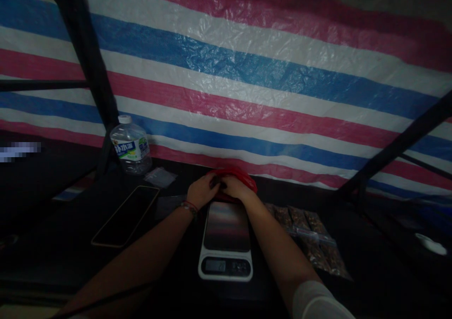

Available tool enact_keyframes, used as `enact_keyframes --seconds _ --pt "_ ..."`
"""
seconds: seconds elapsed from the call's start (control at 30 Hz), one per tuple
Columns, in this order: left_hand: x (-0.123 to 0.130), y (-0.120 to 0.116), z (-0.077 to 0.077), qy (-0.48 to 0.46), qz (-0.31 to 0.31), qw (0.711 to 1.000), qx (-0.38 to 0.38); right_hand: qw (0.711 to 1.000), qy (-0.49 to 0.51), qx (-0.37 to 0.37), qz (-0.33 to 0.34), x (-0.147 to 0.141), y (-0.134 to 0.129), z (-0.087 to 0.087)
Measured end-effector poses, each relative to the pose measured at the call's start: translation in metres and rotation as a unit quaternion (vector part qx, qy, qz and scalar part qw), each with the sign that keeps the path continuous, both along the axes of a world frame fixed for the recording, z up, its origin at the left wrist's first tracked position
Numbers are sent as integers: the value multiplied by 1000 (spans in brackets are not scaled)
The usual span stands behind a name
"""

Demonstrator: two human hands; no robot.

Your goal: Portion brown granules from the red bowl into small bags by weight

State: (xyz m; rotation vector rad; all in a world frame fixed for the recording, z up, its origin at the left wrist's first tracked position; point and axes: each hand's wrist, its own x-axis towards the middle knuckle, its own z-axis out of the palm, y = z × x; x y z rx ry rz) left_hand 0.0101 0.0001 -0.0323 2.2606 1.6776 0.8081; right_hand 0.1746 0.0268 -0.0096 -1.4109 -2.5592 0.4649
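Both my hands reach past the far end of a white digital kitchen scale [226, 227] to a red plastic bag [243, 174]. My left hand [204, 189] is at the bag's near left side, its fingers bent inward. Beside it, my right hand [235, 187] lies over the front of the bag with curled fingers. The fingertips of both hands meet in shadow, so what they pinch, if anything, is hidden. The scale's steel plate carries nothing visible, and its display is lit.
Left are a phone [126, 216], small clear bags [161, 177] and a large clear bottle [130, 145]. Right of my forearm lie several filled zip bags [314, 236] with brown contents. A striped plastic sheet [247, 112] hangs behind, between dark frame bars [86, 51].
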Motion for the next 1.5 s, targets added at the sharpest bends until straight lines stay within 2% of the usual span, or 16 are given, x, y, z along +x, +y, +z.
enact_keyframes --seconds 0.2,0.43,0.5,0.6,0.7,0.83,1.07,1.17,1.37,1.5 --pt "0 -2 4 9 -3 1000 -14 998 -37 15 -44 8 5 7" --pt "-1 1 0 44 -36 998 -3 989 90 95 -76 7 7 18" --pt "0 2 -2 42 -31 999 3 984 127 108 -70 1 5 18" --pt "0 4 -4 44 -19 999 -7 983 157 91 -25 -6 0 17" --pt "0 4 -4 51 -11 999 -11 986 154 65 15 -8 -3 17" --pt "-1 4 -4 46 -11 999 -8 989 134 55 35 -4 -5 20" --pt "-1 7 -9 46 -16 999 0 990 111 79 -34 -7 -6 23" --pt "-2 7 -11 37 -29 999 9 992 110 57 -25 -7 -6 23" --pt "-1 7 -11 9 -26 1000 15 986 136 93 -15 -4 -4 21" --pt "-1 7 -12 -8 -39 999 22 984 154 88 -16 -6 -3 17"
